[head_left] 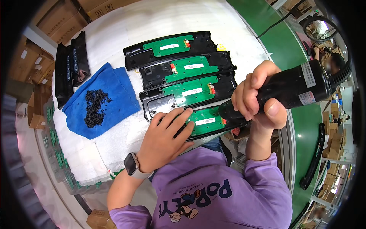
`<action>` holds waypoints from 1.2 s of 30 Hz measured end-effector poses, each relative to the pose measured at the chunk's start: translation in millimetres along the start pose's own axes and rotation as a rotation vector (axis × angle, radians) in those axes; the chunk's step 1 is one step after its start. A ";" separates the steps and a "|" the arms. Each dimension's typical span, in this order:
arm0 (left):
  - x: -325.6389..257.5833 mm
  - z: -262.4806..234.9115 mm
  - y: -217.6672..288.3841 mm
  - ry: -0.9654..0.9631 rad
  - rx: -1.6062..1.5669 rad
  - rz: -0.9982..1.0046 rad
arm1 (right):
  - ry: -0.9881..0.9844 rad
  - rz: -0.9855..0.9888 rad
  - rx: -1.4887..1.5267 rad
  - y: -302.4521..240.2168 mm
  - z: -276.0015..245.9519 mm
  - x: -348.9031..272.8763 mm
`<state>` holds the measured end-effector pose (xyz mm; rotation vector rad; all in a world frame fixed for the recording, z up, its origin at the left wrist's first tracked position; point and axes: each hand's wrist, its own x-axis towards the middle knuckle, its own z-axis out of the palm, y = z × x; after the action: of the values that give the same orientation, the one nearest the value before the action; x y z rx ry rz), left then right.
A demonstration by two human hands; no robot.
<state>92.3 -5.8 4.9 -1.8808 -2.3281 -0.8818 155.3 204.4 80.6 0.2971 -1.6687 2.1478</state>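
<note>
My right hand [259, 95] is wrapped round a black electric screwdriver [295, 88], held tilted with its nose down over the nearest green circuit board [206, 121]. The tip meets the board's right part; the exact contact spot is hidden. That board sits in a black plastic housing close to my body. My left hand [167, 135] lies with fingers spread over the left part of this housing and hides it. Beyond it, several like housings lie in a row, among them one with a circuit board [190, 91] and the farthest housing [171, 47].
A blue cloth [126, 82] on the left carries a pile of small black screws [95, 107]. Two dark strips [65, 76] lie beyond it on the white padded table [110, 42]. A green surface [263, 23] runs along the right, and the screwdriver's cable [339, 76] trails there.
</note>
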 end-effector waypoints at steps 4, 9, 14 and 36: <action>-1.2 1.0 1.2 0.016 0.006 -0.005 | -0.029 0.026 0.127 2.5 4.1 -3.9; -0.6 -0.2 1.1 0.005 -0.014 -0.001 | -0.066 0.103 0.069 3.4 7.7 -4.1; -2.2 0.8 -0.7 0.048 -0.013 0.007 | -0.045 0.019 -0.074 7.0 17.1 -3.5; -51.2 -88.4 -70.3 0.201 0.731 -0.844 | -0.204 -0.247 0.297 -13.3 -26.0 -1.1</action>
<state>14.0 -98.0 32.1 -0.5081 -2.7391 -0.1187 164.1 231.9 84.9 0.7887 -1.3233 2.2276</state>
